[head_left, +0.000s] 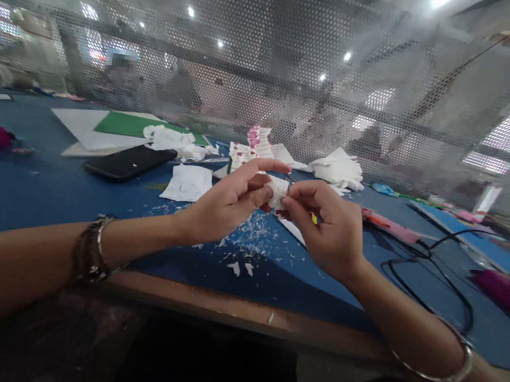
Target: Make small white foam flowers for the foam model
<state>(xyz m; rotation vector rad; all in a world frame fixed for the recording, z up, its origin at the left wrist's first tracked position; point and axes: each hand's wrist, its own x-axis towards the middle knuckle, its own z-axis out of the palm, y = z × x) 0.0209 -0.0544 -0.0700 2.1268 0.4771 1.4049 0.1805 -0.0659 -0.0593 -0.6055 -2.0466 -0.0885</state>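
Between both hands, above the blue table, is a small crumpled white paper piece [278, 192]. My left hand [229, 203] pinches its left side between thumb and fingers, with the index finger stretched over the top. My right hand [329, 224] grips its right side with thumb and forefinger. Just behind the hands stand pleated paper strips with pink and red marks [258, 140]. A stack of white paper squares [188, 183] lies left of my left hand. White paper scraps [247, 241] are scattered beneath the hands.
A black phone [129, 163] and a green sheet [124, 124] lie at left. White paper pieces [339, 167] are heaped behind. Right of my right hand are a pink glue gun [391, 226] and its looping black cable [413, 288]. A perforated metal screen [267, 46] borders the table's back.
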